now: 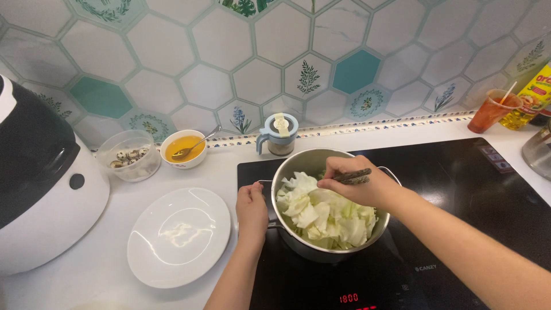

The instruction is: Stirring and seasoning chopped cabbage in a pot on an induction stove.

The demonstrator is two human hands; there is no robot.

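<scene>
Centrally, a steel pot (298, 244) is seen standing on a black induction hob (459, 195), filled nearly to the rim with pale cut cabbage (324, 215). The pot's left handle (265, 183) is gripped by the left hand (251, 208), fingers closed around it. The right hand (353, 182) is held above the cabbage, closed on a pair of dark chopsticks (351, 176), whose upper ends project to the right over the knuckles; the tips are hidden behind the hand. Red digits are lit on the hob's front panel.

On the white counter to the left, an empty white plate (179, 236) is noted just beside the hob. Behind it, a small bowl of orange liquid (185, 148) with a spoon (201, 143) and a clear container of speckled eggs (129, 155) are placed near the tiled wall. A white and black cooker (40, 183) occupies the far left. A lidded jar (280, 135) stands behind the pot.
</scene>
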